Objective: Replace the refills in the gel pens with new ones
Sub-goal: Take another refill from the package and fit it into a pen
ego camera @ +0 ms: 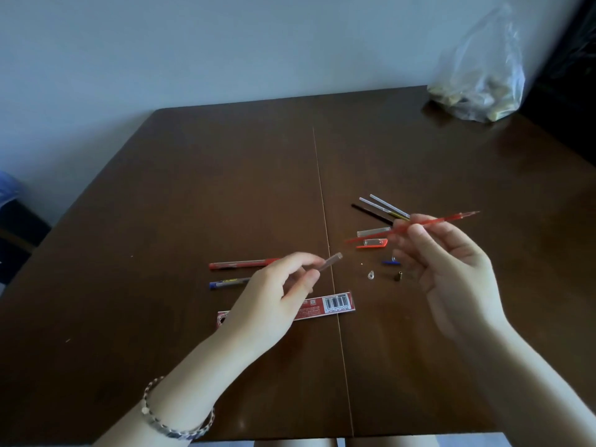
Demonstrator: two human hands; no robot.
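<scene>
Red refill (445, 222): right hand (451, 269) is pinching it, tail slanting down-left toward clear barrel (330, 261), which left hand (274, 295) is pinching.

You are working in dim, bluish, even light, and the table (193, 195) is reading very dark. The red refill (429, 223) in your right hand (451, 275) is smearing with motion blur (so is the clear tube (329, 262) in your left hand (271, 298)). The wide lens is bowing the table's edges, and the plastic bag (483, 75) is looking soft.
</scene>
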